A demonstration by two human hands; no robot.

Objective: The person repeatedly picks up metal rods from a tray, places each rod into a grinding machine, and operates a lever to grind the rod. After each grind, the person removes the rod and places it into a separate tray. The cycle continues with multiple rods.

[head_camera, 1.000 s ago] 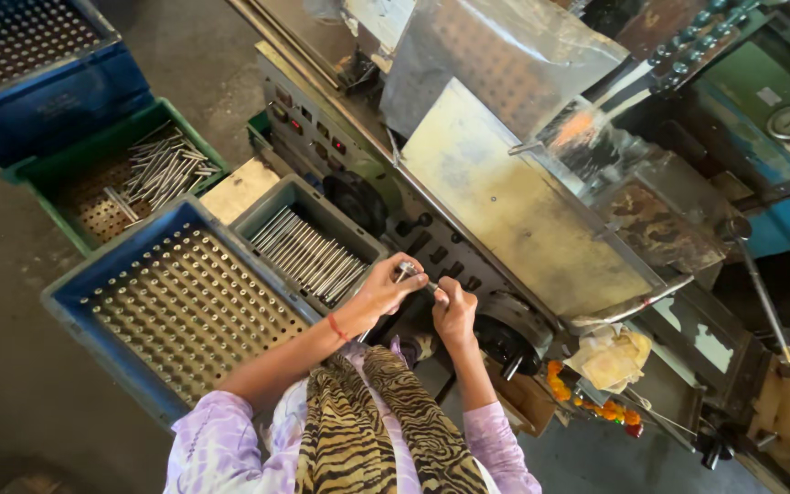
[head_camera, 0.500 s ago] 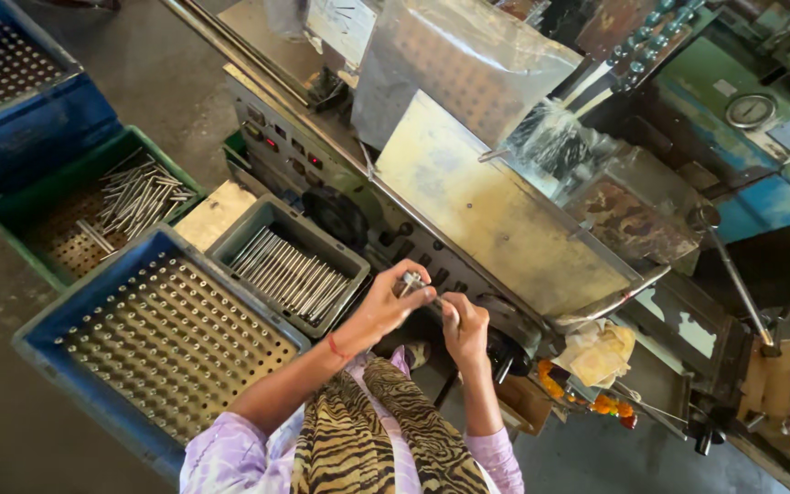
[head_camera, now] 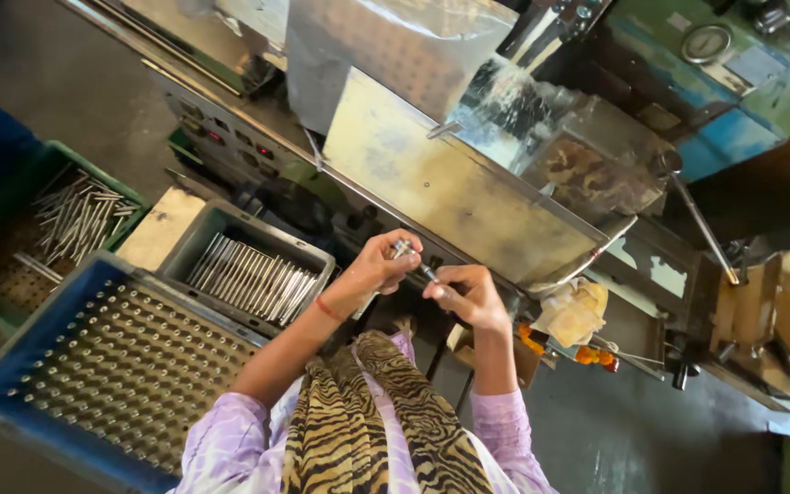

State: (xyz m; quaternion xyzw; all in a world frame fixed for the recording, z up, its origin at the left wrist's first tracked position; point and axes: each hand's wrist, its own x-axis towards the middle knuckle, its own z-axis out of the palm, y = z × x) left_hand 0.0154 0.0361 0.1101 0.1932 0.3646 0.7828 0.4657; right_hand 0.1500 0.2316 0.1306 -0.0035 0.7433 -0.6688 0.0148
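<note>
Head view: I look straight down on a person in a lilac shirt and tiger-striped scarf [head_camera: 358, 430], standing at a metal machine [head_camera: 450, 183].
Left hand: I see the left hand [head_camera: 381, 265] raised in front of the machine's edge, fingers closed around the upper end of a small metal pin [head_camera: 411, 258].
Right hand: the right hand [head_camera: 468, 295] sits just beside the left, its fingertips pinching the lower end of the same pin.
Pin: it lies tilted between the two hands, held in the air just in front of the machine's slanted steel panel [head_camera: 432, 174]; I cannot make out its finer shape.
Grey tray [head_camera: 258, 240]: just left of the left forearm, with a row of long metal rods [head_camera: 250, 276] lying side by side in it.
Blue crate [head_camera: 38, 320]: nearer the body on the left, holding a grid of upright pins.
Green crate [head_camera: 43, 165]: farther left, with loose rods [head_camera: 80, 215] scattered in a heap.
Cloth [head_camera: 571, 311]: a crumpled pale rag rests right of the right hand, by the machine's lower edge.
</note>
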